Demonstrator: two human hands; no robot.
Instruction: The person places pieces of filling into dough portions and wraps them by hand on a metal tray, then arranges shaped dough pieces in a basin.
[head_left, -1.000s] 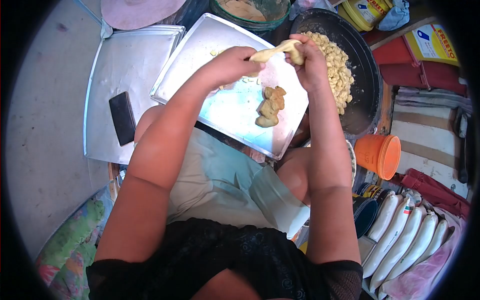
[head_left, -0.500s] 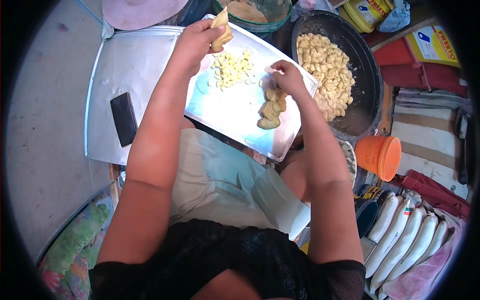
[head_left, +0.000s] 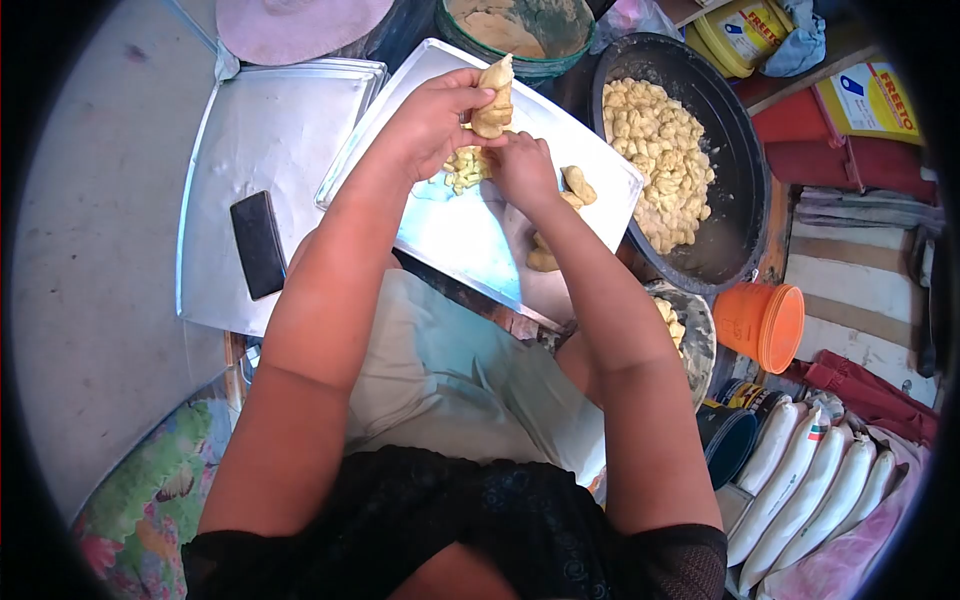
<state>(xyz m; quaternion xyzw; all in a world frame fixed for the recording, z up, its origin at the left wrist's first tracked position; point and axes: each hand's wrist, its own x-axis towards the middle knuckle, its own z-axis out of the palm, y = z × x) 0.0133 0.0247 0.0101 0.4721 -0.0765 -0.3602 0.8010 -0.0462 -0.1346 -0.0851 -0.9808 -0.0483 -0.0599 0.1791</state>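
My left hand (head_left: 446,118) grips an upright strip of tan dough (head_left: 496,100), fingers and thumb wrapped around it, above the shiny metal tray (head_left: 460,255). Right against its lower end is my right hand (head_left: 525,170), with the fingers curled in; whatever they pinch is hidden. Below both hands, a heap of small pale-yellow cubes (head_left: 466,172) lies on the tray, partly covered by the hands. Several tan dough lumps (head_left: 578,185) rest on the tray to the right of my right wrist, which hides some of them.
A black basin (head_left: 735,200) holding many dough pieces (head_left: 655,150) stands right of the tray. Left are metal sheets (head_left: 225,130) with a phone (head_left: 258,245) on top. An orange bucket (head_left: 755,325), long white packages (head_left: 800,490) and a green-rimmed tub (head_left: 540,65) surround the workspace.
My right hand has moved left and up to meet the dough strip. My left hand has shifted right and slightly down with the strip. The view has shifted a little.
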